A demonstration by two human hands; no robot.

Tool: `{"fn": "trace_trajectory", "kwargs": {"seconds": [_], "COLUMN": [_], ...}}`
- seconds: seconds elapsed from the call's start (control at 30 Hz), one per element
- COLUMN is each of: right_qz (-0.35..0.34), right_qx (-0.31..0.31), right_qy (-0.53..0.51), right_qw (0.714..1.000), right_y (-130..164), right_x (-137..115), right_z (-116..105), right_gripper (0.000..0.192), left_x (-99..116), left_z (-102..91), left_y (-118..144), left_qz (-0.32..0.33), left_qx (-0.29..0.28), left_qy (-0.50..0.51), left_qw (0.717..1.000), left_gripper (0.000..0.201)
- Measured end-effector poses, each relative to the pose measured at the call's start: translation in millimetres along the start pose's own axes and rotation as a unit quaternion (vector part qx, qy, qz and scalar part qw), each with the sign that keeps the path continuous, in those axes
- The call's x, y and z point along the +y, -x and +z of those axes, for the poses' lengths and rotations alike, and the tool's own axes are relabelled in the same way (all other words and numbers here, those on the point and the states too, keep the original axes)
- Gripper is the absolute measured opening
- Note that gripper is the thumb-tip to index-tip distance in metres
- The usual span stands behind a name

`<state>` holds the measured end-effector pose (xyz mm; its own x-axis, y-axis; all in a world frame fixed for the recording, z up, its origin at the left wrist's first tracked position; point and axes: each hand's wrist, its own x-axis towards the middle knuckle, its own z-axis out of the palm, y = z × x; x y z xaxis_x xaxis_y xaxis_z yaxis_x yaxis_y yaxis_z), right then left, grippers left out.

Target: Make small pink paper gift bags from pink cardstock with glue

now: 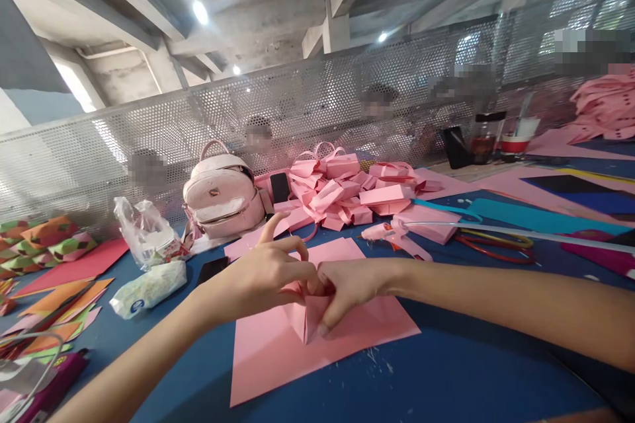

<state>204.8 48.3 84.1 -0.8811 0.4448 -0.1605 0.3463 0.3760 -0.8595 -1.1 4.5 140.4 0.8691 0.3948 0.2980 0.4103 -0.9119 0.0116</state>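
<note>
On the worktop (446,370), light, easily creased pink paper (278,350) is pinched by left hand (262,277) and right hand (347,287); fingers clamped at the twelve-o'clock fold.

Backpack (221,195) behind paper sheet (278,350), glue gun (391,234) rt.

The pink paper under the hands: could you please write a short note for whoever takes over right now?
Left hand: pinching a raised fold in the pink paper sheet, index finger lifted.
Right hand: gripping the same fold from the other side, thumb on the crease.
The sheet lies flat on the blue table; a pile of finished pink paper boxes sits behind it, a glue gun to the right.
Done: one fold started mid-sheet. Left: the rest is unfolded.
</note>
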Motion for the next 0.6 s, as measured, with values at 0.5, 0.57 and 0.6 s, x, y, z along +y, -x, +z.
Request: {"fn": "trace_trajectory", "kwargs": {"seconds": [0.5,0.57,0.6], "right_qz": [-0.047,-0.05,-0.051], "right_qx": [0.158,0.169,0.171], "right_qy": [-0.017,-0.016,-0.019], "right_qw": [0.986,0.984,0.984], "right_y": [6.1,6.9,7.1], "right_x": [-4.7,-4.9,-5.1], "right_z": [12.0,11.7,12.0], "right_gripper": [0.039,0.046,0.046], "left_x": [-9.0,-9.6,-9.4], "left_z": [-10.1,-10.9,-10.9], "left_y": [2.0,2.5,2.5], "left_qz": [0.064,0.071,0.07], "left_qx": [0.083,0.091,0.093], "left_qy": [-0.136,-0.16,-0.164], "left_qw": [0.985,0.98,0.98], "left_gripper": [0.019,0.024,0.025]}}
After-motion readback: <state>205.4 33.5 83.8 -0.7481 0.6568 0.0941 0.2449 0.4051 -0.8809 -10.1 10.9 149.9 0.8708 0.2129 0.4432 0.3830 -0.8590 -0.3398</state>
